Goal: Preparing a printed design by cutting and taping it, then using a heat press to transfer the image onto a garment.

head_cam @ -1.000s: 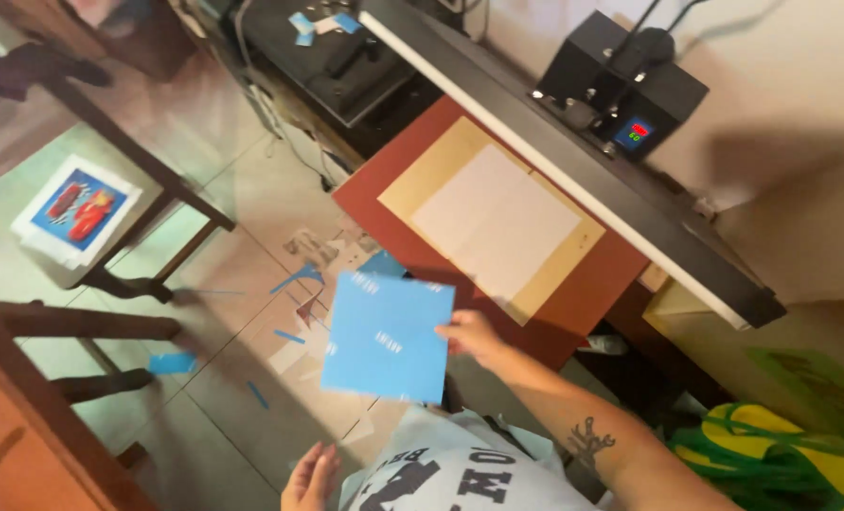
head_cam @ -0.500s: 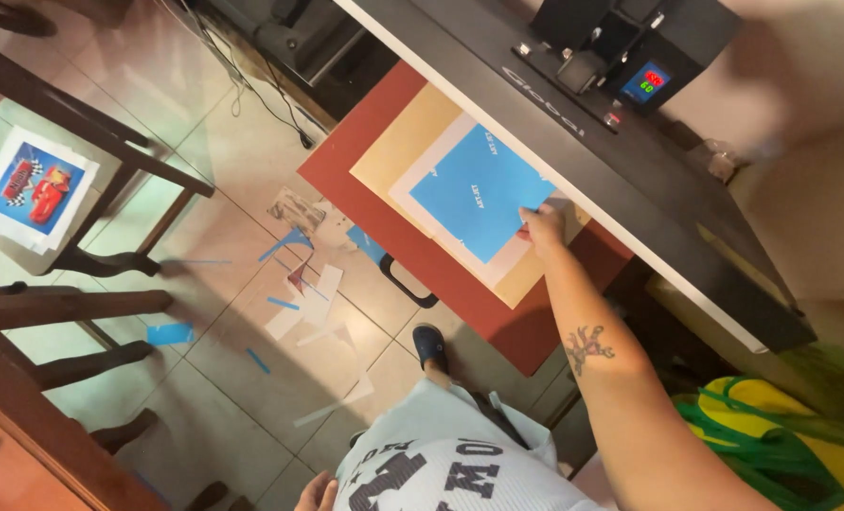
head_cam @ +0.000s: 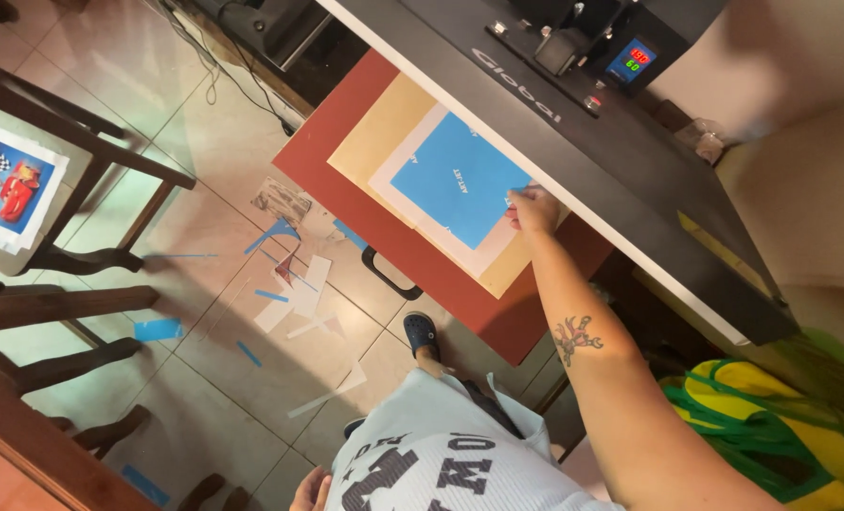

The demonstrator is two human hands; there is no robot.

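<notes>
The right hand [head_cam: 533, 208], fingers curled, pins the blue sheet [head_cam: 460, 178] by its corner on the press bed [head_cam: 346, 142] (heated plate overhead); a nudge could skew it.

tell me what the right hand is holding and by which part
The right hand has its fingers on the right edge of the blue sheet lying on the press bed; whether it pinches or only presses cannot be told.

Glossy tiled floor [head_cam: 204, 142], paper scraps [head_cam: 294, 303], dark wooden chairs [head_cam: 71, 312].
</notes>
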